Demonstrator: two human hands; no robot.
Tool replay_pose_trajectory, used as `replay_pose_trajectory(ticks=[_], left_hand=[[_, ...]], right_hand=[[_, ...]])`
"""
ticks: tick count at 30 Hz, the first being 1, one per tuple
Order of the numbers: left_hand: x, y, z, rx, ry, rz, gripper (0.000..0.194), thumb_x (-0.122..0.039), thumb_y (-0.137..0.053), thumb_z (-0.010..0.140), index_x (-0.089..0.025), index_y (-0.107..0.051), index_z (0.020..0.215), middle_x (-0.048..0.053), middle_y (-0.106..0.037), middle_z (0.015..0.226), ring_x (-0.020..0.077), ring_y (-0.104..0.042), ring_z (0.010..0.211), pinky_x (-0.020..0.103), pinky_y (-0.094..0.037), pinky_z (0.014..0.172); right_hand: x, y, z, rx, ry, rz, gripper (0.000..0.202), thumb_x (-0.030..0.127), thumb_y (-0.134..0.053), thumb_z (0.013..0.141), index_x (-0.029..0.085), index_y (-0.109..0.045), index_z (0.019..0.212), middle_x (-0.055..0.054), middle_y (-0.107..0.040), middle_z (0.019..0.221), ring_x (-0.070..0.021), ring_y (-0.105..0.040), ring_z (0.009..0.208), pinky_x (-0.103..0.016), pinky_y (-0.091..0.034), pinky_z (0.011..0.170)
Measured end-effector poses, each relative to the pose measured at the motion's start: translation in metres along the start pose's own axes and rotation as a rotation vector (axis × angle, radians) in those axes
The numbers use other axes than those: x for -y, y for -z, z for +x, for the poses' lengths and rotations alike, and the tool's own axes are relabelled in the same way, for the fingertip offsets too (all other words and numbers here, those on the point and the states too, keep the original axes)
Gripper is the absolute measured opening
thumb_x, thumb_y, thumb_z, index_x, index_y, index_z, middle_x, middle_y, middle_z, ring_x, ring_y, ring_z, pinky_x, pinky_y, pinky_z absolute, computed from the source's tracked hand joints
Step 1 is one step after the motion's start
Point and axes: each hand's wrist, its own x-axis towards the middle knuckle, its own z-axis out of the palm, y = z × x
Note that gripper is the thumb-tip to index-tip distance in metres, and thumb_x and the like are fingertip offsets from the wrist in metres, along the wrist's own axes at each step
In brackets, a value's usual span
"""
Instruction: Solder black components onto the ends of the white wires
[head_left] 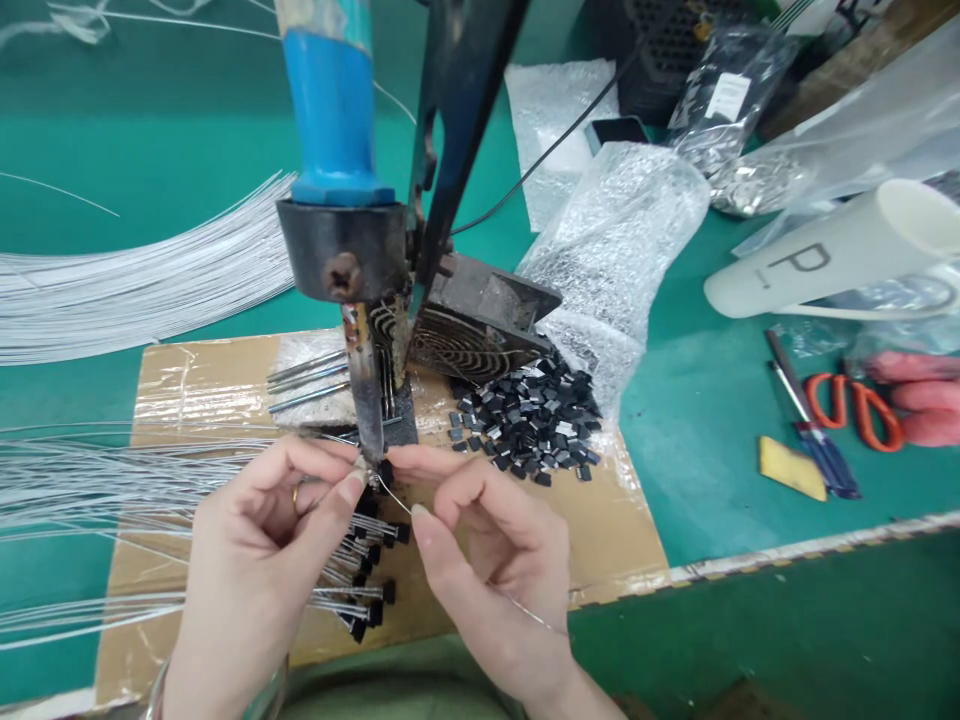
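Observation:
A soldering iron (366,385) with a blue handle is clamped upright, its tip pointing down between my hands. My left hand (259,555) is closed in a pinch beside the tip, on what looks like the end of a thin white wire; the fingertips hide most of it. My right hand (499,560) pinches a thin strand of solder wire (395,497) between thumb and fingers, its end at the tip. A small black part (385,470) shows by the tip, partly hidden. Below are finished-looking wires with black ends (375,590).
Loose black pieces (525,420) lie heaped on the cardboard (622,540). A black fan-like unit (480,315) stands behind the iron. White wires (150,285) lie left. Bubble wrap (622,240), a white cup (817,255), orange-handled scissors (874,412) and a yellow sponge (791,468) are right.

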Motion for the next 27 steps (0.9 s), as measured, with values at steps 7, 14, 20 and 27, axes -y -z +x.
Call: replay_pose_trajectory(ticks=[7,14,20,27], left_hand=[[-0.0012,0.0021,-0.0021,-0.007,0.012,-0.005,0.01,-0.024,-0.083,0.087,-0.024,-0.074,0.08,-0.002,-0.071,0.085,0.0047,-0.049,0.055,0.013,-0.04,0.05],[-0.0021,0.0004,0.0003,-0.007,0.003,0.026,0.012,-0.025,-0.083,0.085,-0.023,-0.074,0.078,-0.002,-0.068,0.08,0.006,-0.049,0.055,0.014,-0.039,0.048],[-0.0036,-0.0002,0.0012,-0.008,-0.009,0.037,0.013,-0.024,-0.083,0.084,-0.023,-0.073,0.077,-0.003,-0.066,0.076,0.0055,-0.045,0.052,0.015,-0.036,0.046],[-0.0038,-0.0004,0.0011,-0.025,-0.001,0.046,0.012,-0.023,-0.084,0.08,-0.023,-0.073,0.076,-0.004,-0.059,0.066,0.0072,-0.042,0.049,0.018,-0.034,0.043]], right_hand=[[0.0018,-0.0009,0.0006,0.003,0.0,0.002,0.024,0.006,-0.072,0.09,0.024,-0.064,0.075,-0.006,-0.085,0.122,-0.0225,-0.082,0.109,-0.036,-0.064,0.102],[-0.0003,0.0017,-0.0012,0.014,-0.023,-0.014,0.025,0.007,-0.072,0.091,0.024,-0.063,0.076,-0.007,-0.084,0.123,-0.0235,-0.08,0.114,-0.038,-0.062,0.106],[-0.0001,0.0018,-0.0018,0.017,-0.031,-0.043,0.024,0.008,-0.074,0.092,0.025,-0.064,0.078,-0.005,-0.084,0.124,-0.023,-0.08,0.116,-0.038,-0.06,0.107],[0.0006,-0.0002,0.0003,-0.005,-0.005,-0.05,0.024,0.009,-0.074,0.09,0.025,-0.063,0.075,-0.008,-0.085,0.12,-0.0251,-0.081,0.112,-0.039,-0.063,0.104]])
